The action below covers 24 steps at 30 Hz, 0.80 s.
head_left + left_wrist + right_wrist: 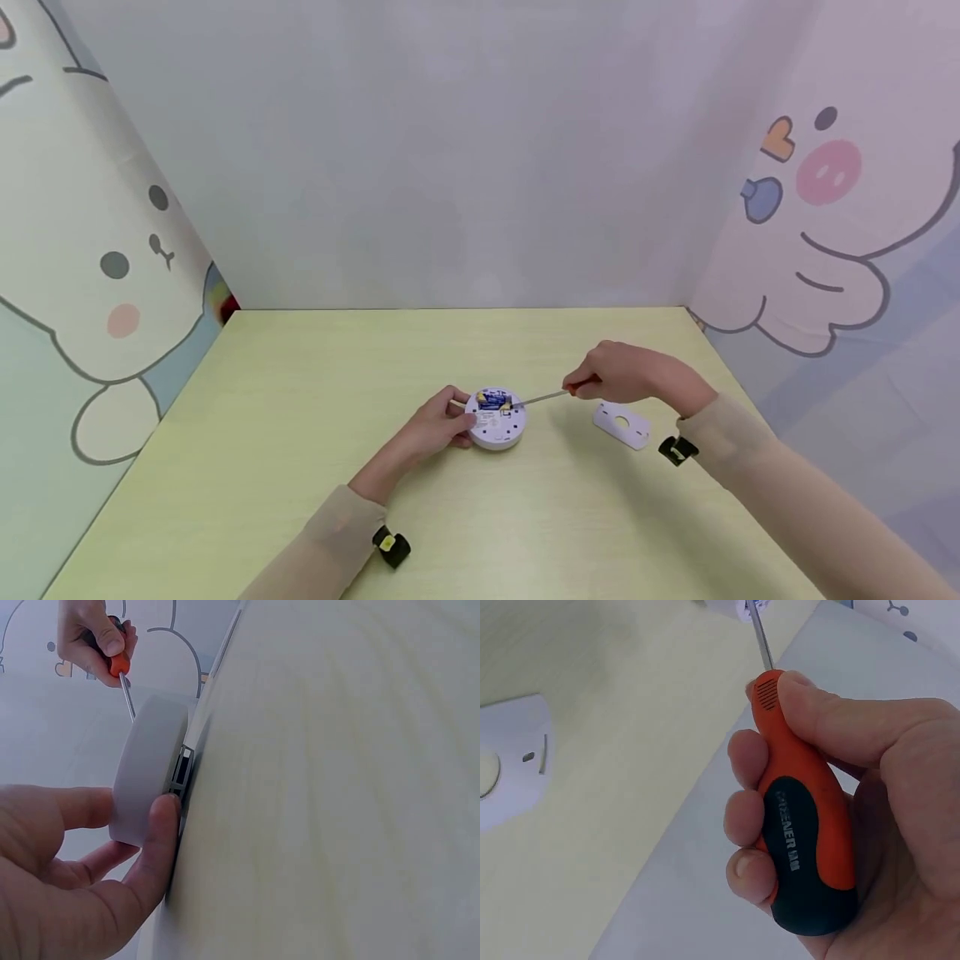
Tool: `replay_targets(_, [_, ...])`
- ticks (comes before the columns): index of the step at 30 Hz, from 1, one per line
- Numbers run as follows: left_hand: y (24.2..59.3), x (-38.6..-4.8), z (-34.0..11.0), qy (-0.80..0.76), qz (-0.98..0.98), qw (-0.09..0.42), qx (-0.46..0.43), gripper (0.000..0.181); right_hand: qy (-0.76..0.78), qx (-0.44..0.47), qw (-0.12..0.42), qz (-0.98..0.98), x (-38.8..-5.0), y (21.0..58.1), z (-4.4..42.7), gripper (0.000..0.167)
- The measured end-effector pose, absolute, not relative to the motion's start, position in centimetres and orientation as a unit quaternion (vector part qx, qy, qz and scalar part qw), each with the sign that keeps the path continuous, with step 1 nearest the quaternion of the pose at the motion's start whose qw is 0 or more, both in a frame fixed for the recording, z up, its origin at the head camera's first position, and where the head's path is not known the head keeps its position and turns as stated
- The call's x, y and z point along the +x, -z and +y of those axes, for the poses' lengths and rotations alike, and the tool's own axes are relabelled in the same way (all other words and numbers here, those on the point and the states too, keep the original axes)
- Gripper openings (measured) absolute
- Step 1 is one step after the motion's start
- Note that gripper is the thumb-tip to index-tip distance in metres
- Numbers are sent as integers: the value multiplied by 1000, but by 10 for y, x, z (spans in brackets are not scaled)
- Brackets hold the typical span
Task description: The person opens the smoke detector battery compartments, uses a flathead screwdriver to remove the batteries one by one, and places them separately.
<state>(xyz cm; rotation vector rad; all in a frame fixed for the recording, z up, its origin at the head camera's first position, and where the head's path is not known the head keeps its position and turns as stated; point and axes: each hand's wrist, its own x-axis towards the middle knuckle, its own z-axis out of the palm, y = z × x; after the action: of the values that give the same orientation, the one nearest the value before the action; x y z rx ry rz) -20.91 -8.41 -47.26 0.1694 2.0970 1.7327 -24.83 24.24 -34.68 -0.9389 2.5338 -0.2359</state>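
A round white smoke detector [497, 433] lies on the table with its back up, showing blue and yellow batteries [492, 402] in an uncovered bay. My left hand [437, 427] grips its left side, thumb on one face and fingers around the rim. In my right hand [618, 372] is a screwdriver [799, 761] with an orange and black handle. Its metal shaft [542, 397] slopes down leftward, and the tip reaches the right end of the battery bay. Whether the tip presses on a battery cannot be made out.
A white mounting plate [606, 427] with a round hole lies on the pale wooden table [300, 400], below my right hand. Behind the table hangs a light cloth [450, 167], with cartoon animals at both sides.
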Motion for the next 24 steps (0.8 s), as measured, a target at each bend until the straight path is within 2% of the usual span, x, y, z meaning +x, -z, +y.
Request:
replay_targets(13, [472, -211, -84, -610, 762, 210, 51, 29, 146, -326, 243, 902, -254, 369, 260, 32])
replay_targets(24, [473, -211, -82, -603, 768, 209, 48, 29, 183, -311, 257, 897, -258, 390, 271, 35])
